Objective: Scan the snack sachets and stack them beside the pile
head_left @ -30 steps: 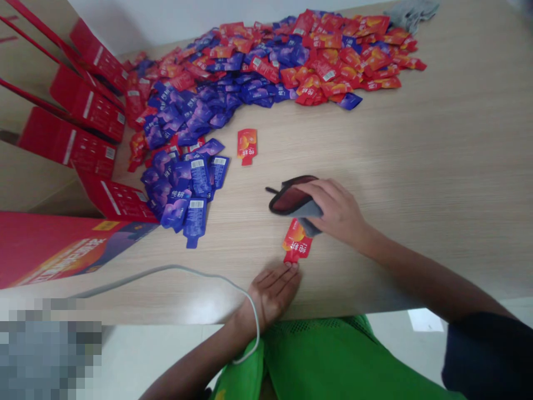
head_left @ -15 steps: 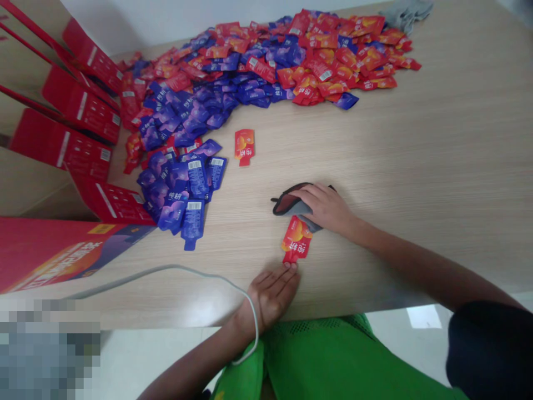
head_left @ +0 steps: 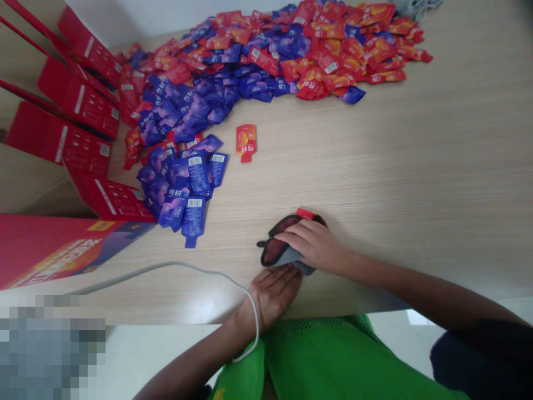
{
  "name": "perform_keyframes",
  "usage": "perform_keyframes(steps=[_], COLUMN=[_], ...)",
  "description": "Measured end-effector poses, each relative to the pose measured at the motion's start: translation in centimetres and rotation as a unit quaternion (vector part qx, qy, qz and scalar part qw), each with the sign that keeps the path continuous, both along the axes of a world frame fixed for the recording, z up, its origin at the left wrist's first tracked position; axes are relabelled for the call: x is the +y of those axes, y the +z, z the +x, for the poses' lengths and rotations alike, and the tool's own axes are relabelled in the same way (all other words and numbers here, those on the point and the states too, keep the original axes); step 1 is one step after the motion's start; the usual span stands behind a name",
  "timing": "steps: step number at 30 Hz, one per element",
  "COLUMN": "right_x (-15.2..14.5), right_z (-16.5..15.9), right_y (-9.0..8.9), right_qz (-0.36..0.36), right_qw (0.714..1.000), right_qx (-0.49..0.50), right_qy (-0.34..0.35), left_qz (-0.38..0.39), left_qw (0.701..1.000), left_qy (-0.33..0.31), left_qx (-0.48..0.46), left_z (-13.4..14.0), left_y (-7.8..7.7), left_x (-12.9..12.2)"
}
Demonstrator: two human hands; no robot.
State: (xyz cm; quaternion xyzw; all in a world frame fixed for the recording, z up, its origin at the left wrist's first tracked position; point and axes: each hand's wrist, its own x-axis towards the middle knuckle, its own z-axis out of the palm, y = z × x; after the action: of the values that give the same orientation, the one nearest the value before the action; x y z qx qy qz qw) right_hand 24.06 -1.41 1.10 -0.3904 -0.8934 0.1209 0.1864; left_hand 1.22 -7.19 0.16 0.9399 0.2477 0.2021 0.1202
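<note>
My right hand (head_left: 312, 244) presses a folded grey cloth (head_left: 287, 256) with black edging and a reddish-brown inner side onto the table. Under that cloth lies a red sachet (head_left: 306, 213); just its far red edge pokes out, and the rest is hidden. My left hand (head_left: 275, 291) rests near the table's front edge, fingers together and pressed down at the sachet's narrow neck end. Its fingertips meet the near side of the cloth, so the exact contact is covered. Farther off, a single red-orange sachet (head_left: 246, 141) lies flat by itself.
A long heap of red and blue sachets (head_left: 258, 61) spans the back, with a smaller pile of blue ones (head_left: 183, 183) at left. Red cartons (head_left: 58, 136) line the left side. A pale cable (head_left: 175, 264) crosses the front to my left wrist. A grey cloth (head_left: 416, 8) lies at the back.
My right hand has drawn the cloth toward me over the red sachet, from its far end to its neck by my left fingertips. My left hand has stayed in place.
</note>
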Motion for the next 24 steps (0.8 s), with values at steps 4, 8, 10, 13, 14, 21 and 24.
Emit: perform_keyframes(steps=[4, 8, 10, 13, 14, 21, 24], right_x=[3.5, 7.4, 8.4, 8.3, 7.9, 4.3, 4.0], right_z=[2.4, 6.1, 8.0, 10.2, 10.7, 12.6, 12.8], right_y=[-0.5, 0.1, 0.5, 0.8, 0.7, -1.3, -1.8], right_qz=[-0.005, 0.021, 0.042, 0.064, 0.066, 0.031, 0.017], right_qw=[0.998, 0.987, 0.976, 0.951, 0.944, 0.924, 0.911], right_qx=[-0.005, -0.034, -0.009, 0.073, 0.095, 0.157, 0.176], right_qy=[-0.069, -0.157, -0.212, -0.293, -0.31, -0.348, -0.374], left_qz=[0.02, 0.015, 0.0, -0.024, -0.029, -0.037, -0.059], left_qw=[1.0, 1.0, 1.0, 0.997, 0.994, 0.959, 0.95], left_qy=[-0.001, -0.006, 0.009, 0.07, 0.101, 0.254, 0.262], left_qx=[0.007, 0.02, 0.015, -0.005, -0.001, 0.115, 0.162], left_z=[-0.1, 0.1, 0.5, 1.3, 1.6, 3.9, 4.5], left_y=[0.0, 0.8, 1.4, 1.9, 1.9, 0.8, 1.5], left_x=[-0.1, 0.4, 0.9, 1.7, 1.9, 2.4, 2.8])
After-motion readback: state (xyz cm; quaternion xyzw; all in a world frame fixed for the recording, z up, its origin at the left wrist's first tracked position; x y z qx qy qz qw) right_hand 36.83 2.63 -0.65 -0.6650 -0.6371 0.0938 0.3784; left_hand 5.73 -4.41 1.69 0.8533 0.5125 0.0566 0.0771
